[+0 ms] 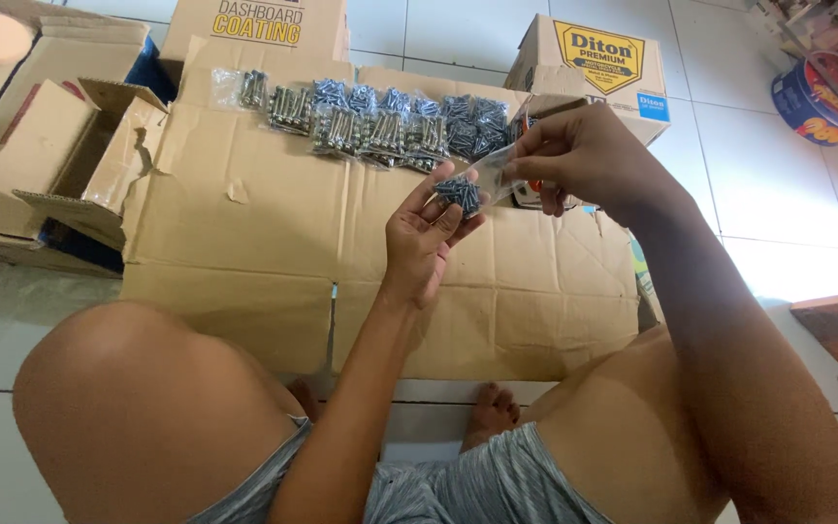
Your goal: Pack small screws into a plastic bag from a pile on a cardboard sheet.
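Above the flattened cardboard sheet [244, 243], left hand [426, 238] cups the screw-filled end of a small clear bag [472, 186]; right hand [584, 160] pinches its top. Limp, slippery film, bottom-heavy: probably best supported underneath.

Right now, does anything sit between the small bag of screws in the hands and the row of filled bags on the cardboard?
Nothing visible does. Both hands hold the bag of screws above bare flattened cardboard, just short of the row of filled bags.
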